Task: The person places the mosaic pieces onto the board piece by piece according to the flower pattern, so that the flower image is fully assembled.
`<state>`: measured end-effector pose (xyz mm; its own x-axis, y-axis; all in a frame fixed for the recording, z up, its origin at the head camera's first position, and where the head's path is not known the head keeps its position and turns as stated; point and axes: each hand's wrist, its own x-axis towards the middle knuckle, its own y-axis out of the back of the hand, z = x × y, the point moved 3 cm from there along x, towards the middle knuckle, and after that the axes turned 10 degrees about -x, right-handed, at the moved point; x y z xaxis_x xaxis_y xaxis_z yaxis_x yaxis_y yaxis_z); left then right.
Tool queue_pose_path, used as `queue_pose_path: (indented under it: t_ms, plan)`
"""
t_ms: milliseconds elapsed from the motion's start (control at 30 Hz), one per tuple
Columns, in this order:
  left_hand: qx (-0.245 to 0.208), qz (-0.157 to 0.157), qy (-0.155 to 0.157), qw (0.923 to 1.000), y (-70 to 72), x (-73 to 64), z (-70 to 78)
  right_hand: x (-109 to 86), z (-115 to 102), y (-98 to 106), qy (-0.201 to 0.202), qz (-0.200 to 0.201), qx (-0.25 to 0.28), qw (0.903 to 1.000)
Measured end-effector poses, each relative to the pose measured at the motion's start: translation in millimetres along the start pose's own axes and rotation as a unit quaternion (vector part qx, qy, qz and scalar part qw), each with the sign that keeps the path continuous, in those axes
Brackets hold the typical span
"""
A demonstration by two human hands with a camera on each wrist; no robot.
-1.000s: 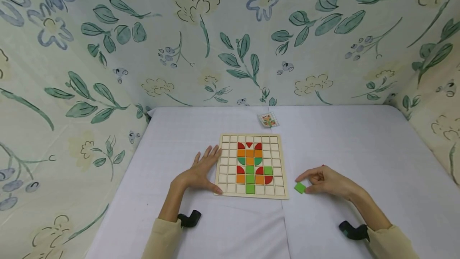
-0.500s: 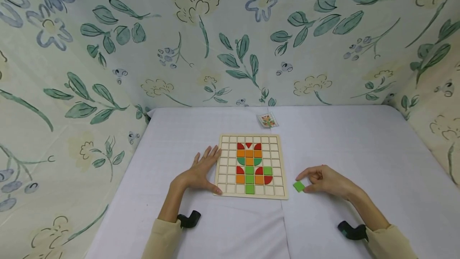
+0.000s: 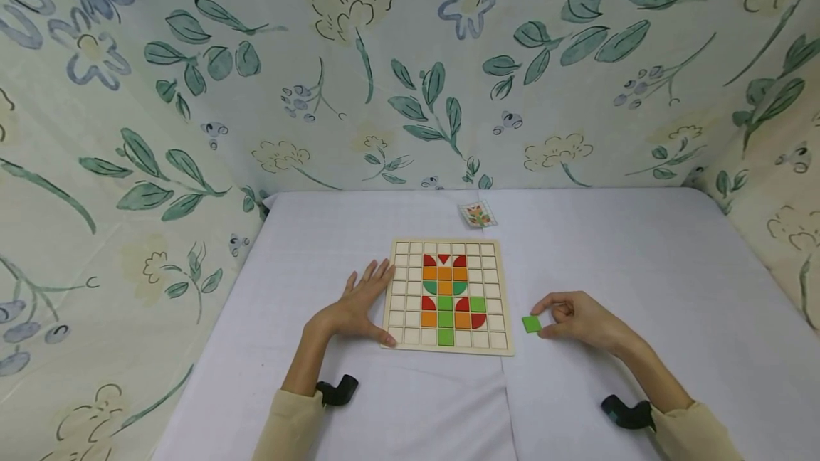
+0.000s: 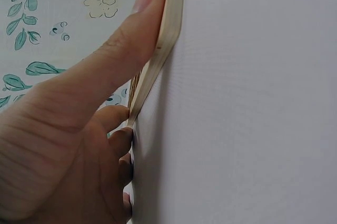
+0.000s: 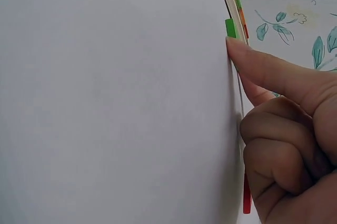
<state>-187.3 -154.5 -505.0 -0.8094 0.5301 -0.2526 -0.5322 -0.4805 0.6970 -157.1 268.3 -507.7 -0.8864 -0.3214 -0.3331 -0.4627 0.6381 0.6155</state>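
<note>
In the head view, a wooden grid board [image 3: 505, 283] lies on the white-covered table, with red, orange and green tiles set in a flower-like pattern. My left hand [image 3: 354, 309] spreads along its left side, the thumb at the near corner and straight fingers against the edge. To the right of the board, my right hand [image 3: 584, 321] pinches a green square tile [image 3: 531, 324] between thumb and index finger, with the other fingers curled in. The right wrist view shows that tile [image 5: 230, 28] held low over the cloth, and a red piece [image 5: 247, 197] lying by the curled fingers.
A small picture card [image 3: 477, 214] with a similar flower pattern lies behind the board. White cloth [image 3: 615, 240] covers the table, and floral fabric [image 3: 410, 77] hangs behind it and at the sides. A black wrist camera [image 3: 338, 390] sits on the left wrist, another [image 3: 628, 411] on the right.
My right hand has turned the green square tile and shifted it slightly away from me and toward the board. The left hand and the board have stayed put.
</note>
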Motion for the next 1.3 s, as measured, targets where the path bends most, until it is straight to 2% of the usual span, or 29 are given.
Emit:
queue_pose_path:
  t_ms: [167, 433, 600, 800, 1167, 1300]
  plan:
    - [0.003, -0.001, 0.0, 1.0, -0.1, 0.0, 0.6, -1.2, -4, 0, 0.002, 0.02, -0.008, 0.9998]
    - [0.0, -0.001, 0.0, 1.0, 1.6, -0.4, 2.3, 3.7, -18, 2, -0.03, 0.119, -0.043, 0.9916]
    - [-0.004, 0.002, -0.005, 1.0, 1.9, -0.5, 2.9, 13.8, -34, -3, -0.033, 0.155, -0.037, 0.9867]
    - [-0.008, 0.003, -0.009, 0.9999, 0.9, -0.4, 3.2, 30.9, -64, -20, -0.003, 0.146, -0.025, 0.9889]
    - [0.0, 0.005, -0.01, 0.9999, 1.1, -0.5, 1.6, 62.6, -117, -67, 0.064, 0.105, -0.001, 0.9924]
    - [0.0, 0.003, -0.012, 0.9999, 0.9, -1.0, 1.8, 71.4, -130, -82, 0.067, 0.092, 0.005, 0.9935]
